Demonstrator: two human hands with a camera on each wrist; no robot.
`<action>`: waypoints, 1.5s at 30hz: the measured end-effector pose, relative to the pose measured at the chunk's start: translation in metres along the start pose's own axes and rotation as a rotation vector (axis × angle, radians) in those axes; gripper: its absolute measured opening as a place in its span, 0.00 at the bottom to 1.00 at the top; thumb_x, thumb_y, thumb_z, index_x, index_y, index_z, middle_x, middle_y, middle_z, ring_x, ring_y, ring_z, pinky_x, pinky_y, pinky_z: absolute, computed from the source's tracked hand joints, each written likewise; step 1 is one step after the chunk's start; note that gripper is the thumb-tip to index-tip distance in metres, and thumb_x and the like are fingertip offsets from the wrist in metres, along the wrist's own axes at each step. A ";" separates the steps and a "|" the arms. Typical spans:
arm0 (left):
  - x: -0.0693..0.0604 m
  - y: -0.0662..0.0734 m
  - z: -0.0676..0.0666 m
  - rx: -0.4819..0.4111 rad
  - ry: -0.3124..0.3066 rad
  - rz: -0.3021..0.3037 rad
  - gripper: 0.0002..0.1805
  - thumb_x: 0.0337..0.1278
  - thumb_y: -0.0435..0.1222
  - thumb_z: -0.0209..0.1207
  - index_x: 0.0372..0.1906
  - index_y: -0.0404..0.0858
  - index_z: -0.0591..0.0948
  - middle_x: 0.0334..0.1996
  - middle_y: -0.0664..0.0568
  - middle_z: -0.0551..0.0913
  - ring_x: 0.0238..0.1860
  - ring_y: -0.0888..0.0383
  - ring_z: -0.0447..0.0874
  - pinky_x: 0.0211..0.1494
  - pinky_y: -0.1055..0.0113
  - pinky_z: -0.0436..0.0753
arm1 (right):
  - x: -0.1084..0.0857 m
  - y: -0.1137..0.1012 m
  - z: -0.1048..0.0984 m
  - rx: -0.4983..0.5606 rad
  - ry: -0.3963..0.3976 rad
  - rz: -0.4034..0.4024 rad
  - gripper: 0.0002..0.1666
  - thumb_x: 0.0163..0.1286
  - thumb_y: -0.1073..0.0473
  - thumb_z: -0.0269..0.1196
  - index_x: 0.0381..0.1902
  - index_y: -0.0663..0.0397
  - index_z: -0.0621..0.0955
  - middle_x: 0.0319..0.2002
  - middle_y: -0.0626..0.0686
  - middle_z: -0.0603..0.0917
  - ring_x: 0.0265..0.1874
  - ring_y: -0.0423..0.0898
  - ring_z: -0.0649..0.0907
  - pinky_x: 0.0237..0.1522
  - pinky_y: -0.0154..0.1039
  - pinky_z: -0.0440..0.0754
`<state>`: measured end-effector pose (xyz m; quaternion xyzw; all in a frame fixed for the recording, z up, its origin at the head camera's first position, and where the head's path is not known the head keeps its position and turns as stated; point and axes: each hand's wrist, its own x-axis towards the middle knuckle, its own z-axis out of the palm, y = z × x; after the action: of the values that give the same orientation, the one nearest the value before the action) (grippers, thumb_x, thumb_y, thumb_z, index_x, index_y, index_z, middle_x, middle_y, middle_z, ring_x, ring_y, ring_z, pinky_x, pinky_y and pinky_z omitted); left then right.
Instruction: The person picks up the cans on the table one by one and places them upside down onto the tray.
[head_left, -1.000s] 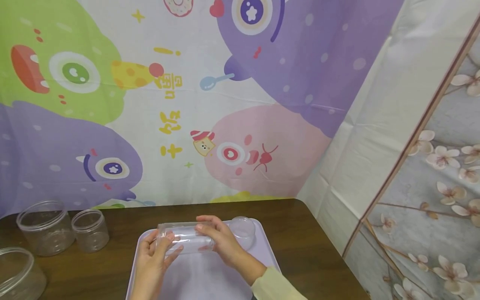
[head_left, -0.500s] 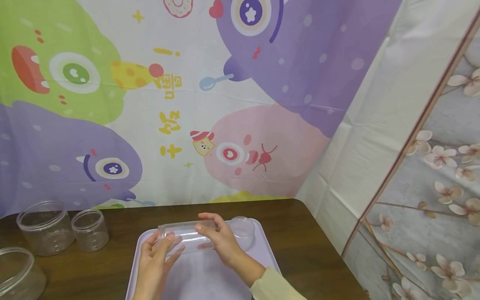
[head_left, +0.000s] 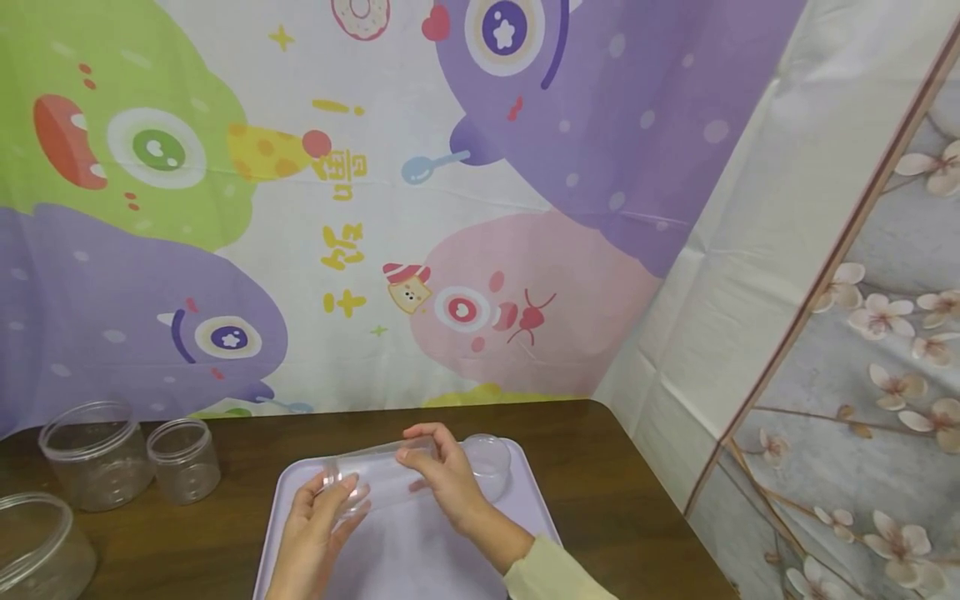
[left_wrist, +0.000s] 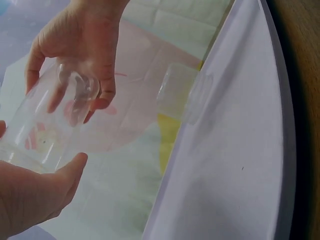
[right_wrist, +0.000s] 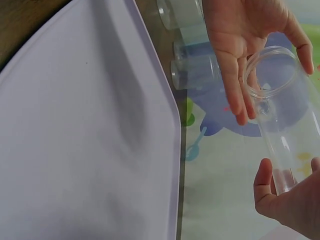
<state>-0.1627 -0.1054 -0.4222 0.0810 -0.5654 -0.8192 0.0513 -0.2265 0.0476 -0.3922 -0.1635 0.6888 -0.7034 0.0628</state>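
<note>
A tall clear plastic jar [head_left: 386,473] lies nearly level in the air between both hands, its right end a little higher. My left hand [head_left: 315,521] holds its threaded open end, thumb in front and fingers around the far side. In the right wrist view the jar's round mouth [right_wrist: 270,92] faces the left hand [right_wrist: 245,30], and I see no lid on it. My right hand [head_left: 456,487] grips the base end between thumb and fingers. The left wrist view shows the rounded base [left_wrist: 80,85] in the right hand [left_wrist: 82,42].
Below the hands lies a pale lilac tray [head_left: 420,554] on a dark wooden table [head_left: 615,500]. A small clear jar [head_left: 487,467] stands at its back right. Several clear jars, among them a small one [head_left: 183,462] and a wide one [head_left: 97,458], stand at left.
Both hands have shifted slightly right with the jar, and its right end has tipped up a little. Their hold on it looks the same.
</note>
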 end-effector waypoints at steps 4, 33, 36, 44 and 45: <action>-0.001 -0.001 -0.002 0.032 -0.022 -0.007 0.30 0.67 0.39 0.49 0.64 0.31 0.51 0.51 0.52 0.68 0.45 0.69 0.78 0.50 0.74 0.80 | 0.001 -0.001 -0.002 -0.079 0.006 -0.033 0.22 0.60 0.60 0.61 0.51 0.62 0.73 0.48 0.56 0.78 0.34 0.37 0.78 0.29 0.32 0.78; 0.005 0.024 -0.071 0.454 0.147 -0.003 0.33 0.62 0.47 0.57 0.64 0.33 0.60 0.38 0.78 0.70 0.38 0.84 0.72 0.40 0.83 0.78 | -0.002 -0.002 -0.015 -0.886 -0.081 -0.259 0.19 0.55 0.50 0.66 0.45 0.44 0.77 0.43 0.46 0.75 0.44 0.41 0.72 0.43 0.33 0.73; 0.006 0.028 -0.081 0.520 0.180 0.023 0.32 0.62 0.47 0.56 0.64 0.33 0.61 0.35 0.83 0.68 0.37 0.86 0.70 0.39 0.83 0.78 | -0.002 -0.002 -0.015 -0.991 -0.095 -0.301 0.19 0.54 0.49 0.65 0.44 0.43 0.77 0.42 0.46 0.75 0.44 0.41 0.72 0.42 0.32 0.72; 0.010 0.036 -0.107 0.655 0.244 0.016 0.35 0.62 0.51 0.55 0.65 0.35 0.61 0.48 0.69 0.73 0.36 0.90 0.62 0.35 0.88 0.73 | -0.002 -0.005 -0.015 -1.173 -0.117 -0.367 0.18 0.54 0.48 0.63 0.44 0.42 0.77 0.41 0.46 0.75 0.39 0.40 0.72 0.39 0.30 0.70; 0.010 0.038 -0.110 0.679 0.244 0.004 0.36 0.61 0.52 0.54 0.66 0.35 0.61 0.53 0.62 0.73 0.37 0.89 0.61 0.35 0.88 0.72 | -0.001 -0.005 -0.015 -1.186 -0.118 -0.372 0.18 0.54 0.48 0.63 0.44 0.42 0.77 0.41 0.46 0.75 0.38 0.40 0.72 0.39 0.30 0.70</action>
<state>-0.1522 -0.2211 -0.4259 0.1895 -0.7952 -0.5689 0.0900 -0.2293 0.0624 -0.3876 -0.3264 0.9175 -0.1901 -0.1244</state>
